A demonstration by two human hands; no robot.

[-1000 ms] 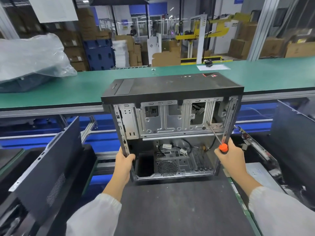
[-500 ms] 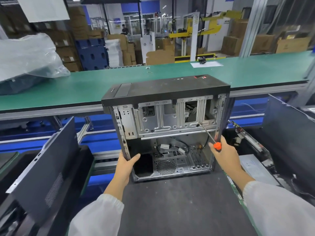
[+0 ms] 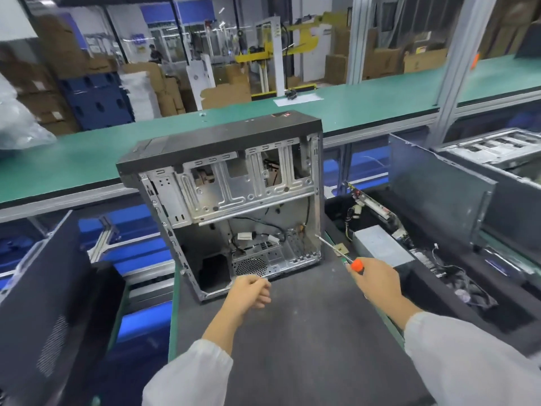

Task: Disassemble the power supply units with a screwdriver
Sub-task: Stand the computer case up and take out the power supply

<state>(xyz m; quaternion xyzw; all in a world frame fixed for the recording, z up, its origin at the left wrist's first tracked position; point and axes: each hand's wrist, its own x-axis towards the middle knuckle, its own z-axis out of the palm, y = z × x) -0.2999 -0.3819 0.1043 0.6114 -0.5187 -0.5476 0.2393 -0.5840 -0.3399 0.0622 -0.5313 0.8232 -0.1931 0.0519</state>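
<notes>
An open black computer case point(image 3: 234, 183) stands upright on the dark work mat point(image 3: 292, 332), its bare metal inside facing me, with loose cables and a fan grille low down. My right hand point(image 3: 377, 284) grips a screwdriver point(image 3: 336, 250) with an orange collar; the shaft points up and left, its tip just at the case's lower right edge. My left hand point(image 3: 248, 293) hovers in front of the case's bottom edge, fingers loosely curled and holding nothing. A grey power supply unit point(image 3: 377, 244) lies in the bin to the right.
A dark side panel point(image 3: 44, 288) leans at my left and another panel point(image 3: 439, 186) stands at the right. The right bin point(image 3: 468, 303) holds a circuit board point(image 3: 371, 203), cables and parts. A green conveyor point(image 3: 87, 159) runs behind the case.
My left hand has let go of the case's left frame and moved right, in front of its bottom edge. The right hand drew the screwdriver out of the case. The case now stands turned.
</notes>
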